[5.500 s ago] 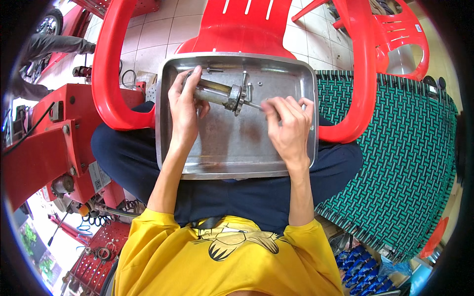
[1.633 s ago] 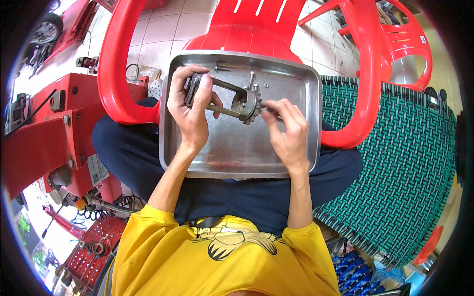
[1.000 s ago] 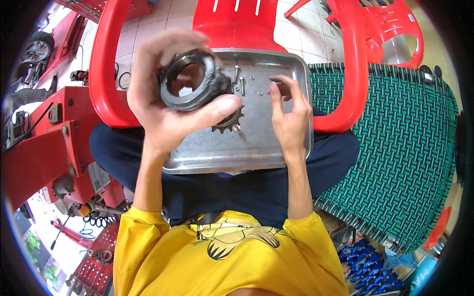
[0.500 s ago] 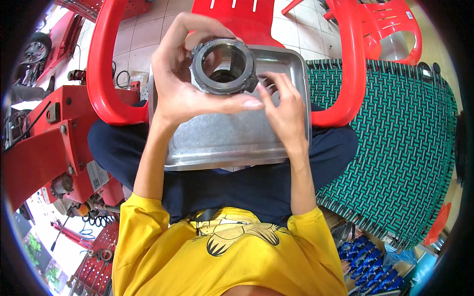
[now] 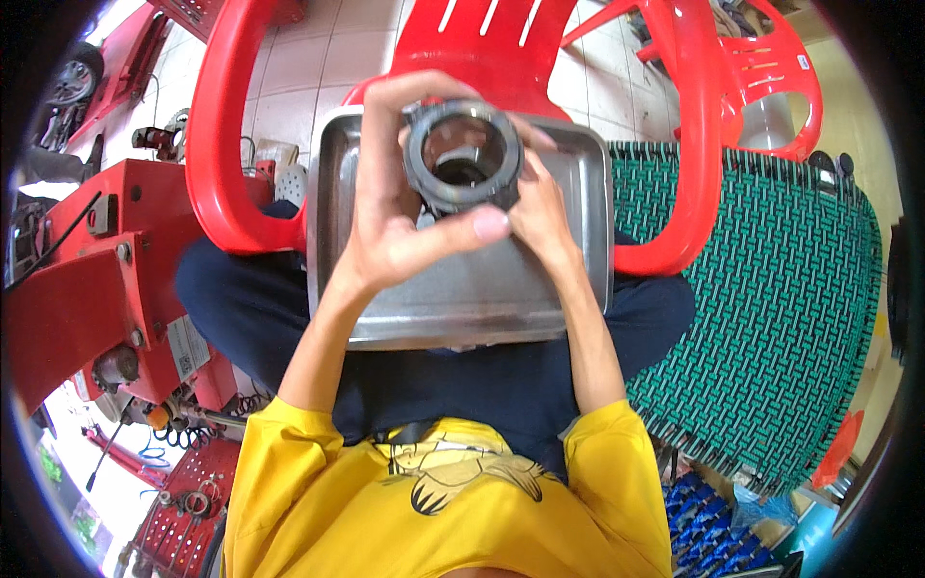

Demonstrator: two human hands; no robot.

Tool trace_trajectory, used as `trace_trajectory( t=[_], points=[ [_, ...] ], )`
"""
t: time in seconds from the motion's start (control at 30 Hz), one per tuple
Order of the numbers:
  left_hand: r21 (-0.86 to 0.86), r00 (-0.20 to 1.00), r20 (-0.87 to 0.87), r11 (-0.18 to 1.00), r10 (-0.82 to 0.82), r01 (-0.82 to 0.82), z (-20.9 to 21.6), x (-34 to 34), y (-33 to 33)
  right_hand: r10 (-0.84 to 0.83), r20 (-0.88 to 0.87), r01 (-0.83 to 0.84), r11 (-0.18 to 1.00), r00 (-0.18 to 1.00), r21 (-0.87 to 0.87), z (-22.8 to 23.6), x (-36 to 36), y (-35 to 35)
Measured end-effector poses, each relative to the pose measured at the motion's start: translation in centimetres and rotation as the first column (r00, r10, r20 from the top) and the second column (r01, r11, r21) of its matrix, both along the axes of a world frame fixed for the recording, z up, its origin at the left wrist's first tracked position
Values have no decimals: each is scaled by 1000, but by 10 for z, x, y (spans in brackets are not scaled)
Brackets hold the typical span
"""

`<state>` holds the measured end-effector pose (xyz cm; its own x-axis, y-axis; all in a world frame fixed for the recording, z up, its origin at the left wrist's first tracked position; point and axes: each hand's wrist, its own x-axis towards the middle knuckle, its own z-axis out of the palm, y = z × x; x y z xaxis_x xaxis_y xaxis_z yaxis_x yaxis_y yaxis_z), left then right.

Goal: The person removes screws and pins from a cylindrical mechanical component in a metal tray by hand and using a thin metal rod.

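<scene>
A black, hollow cylindrical part point(image 5: 455, 197) with a thick ring-shaped rim and a knobbly outer side is held up over a metal tray point(image 5: 434, 303). Its open end faces up and shows a dark inner step. My left hand point(image 5: 390, 226) wraps round its left side, the thumb along the near edge and the fingers over the far side. Against its right side presses my right hand point(image 5: 541, 217), with most of its fingers hidden behind the part.
The tray rests on a red plastic chair point(image 5: 491, 72), between its armrests, in front of my crossed legs. A green woven seat point(image 5: 752, 308) stands to the right. Red machinery point(image 5: 159, 279) stands at the left. Another red chair point(image 5: 771, 67) is at the far right.
The black part has moved slightly nearer and to the right in the picture. My right hand has gone from beside it to close against its right side, its fingers now behind it.
</scene>
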<state>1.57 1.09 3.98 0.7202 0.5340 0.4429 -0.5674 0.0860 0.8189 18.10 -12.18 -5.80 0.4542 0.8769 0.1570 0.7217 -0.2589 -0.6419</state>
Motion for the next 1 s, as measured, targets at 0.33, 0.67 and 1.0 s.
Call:
trace_trajectory(
  t=[0.33,0.67,1.0],
  points=[
    [176,978,-200,984,62,-27,8,-16,-25,-68,-192,113,966,979,233,63,-16,-1],
    [392,952,-167,903,256,-174,11,-9,-21,259,-469,213,641,844,737,86,-22,-41],
    [498,968,-185,865,172,-59,10,-3,-25,293,-371,103,646,881,756,103,-19,-52]
  ],
)
